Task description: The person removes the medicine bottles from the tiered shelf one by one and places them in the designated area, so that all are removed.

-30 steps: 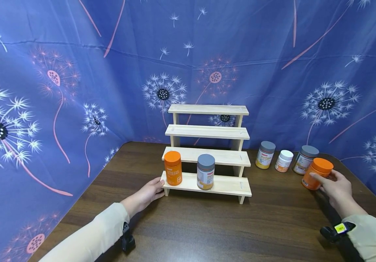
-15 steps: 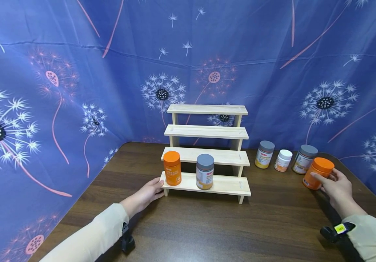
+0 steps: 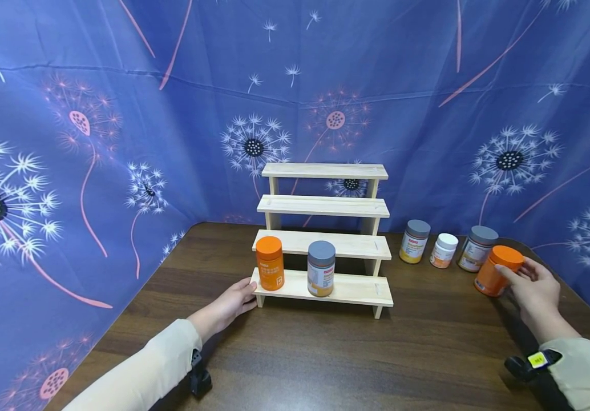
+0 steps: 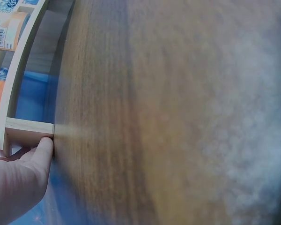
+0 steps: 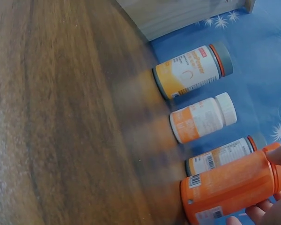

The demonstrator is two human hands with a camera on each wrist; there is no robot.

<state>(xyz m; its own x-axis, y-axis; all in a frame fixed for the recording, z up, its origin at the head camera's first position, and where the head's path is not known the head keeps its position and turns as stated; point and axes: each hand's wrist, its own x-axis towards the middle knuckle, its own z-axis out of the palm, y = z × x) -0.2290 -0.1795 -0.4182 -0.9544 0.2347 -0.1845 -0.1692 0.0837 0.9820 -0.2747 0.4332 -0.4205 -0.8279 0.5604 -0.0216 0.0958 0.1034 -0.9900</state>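
Note:
A four-tier wooden display stand (image 3: 356, 289) stands on the table. My left hand (image 3: 229, 305) grips the left end of its lowest step; in the left wrist view, fingers lie against the stand's leg (image 4: 30, 130). An orange bottle (image 3: 271, 271) and a grey-lidded jar (image 3: 320, 274) stand upright on that step. At the table's right side, my right hand (image 3: 535, 292) holds another orange bottle (image 3: 491, 278) near its lid. The right wrist view shows the thumb (image 5: 280, 155) at the lid and fingers on the other side.
Beside the held bottle stand a grey-lidded jar (image 3: 476, 251), a small white-lidded bottle (image 3: 443, 251) and another grey-lidded jar (image 3: 414, 242). A blue dandelion-print cloth (image 3: 418, 142) hangs behind the dark wooden table (image 3: 326, 359).
My right hand has shifted slightly to the right and its thumb has changed place on the orange bottle's lid. The bottle stays almost in place; my left hand keeps its grip.

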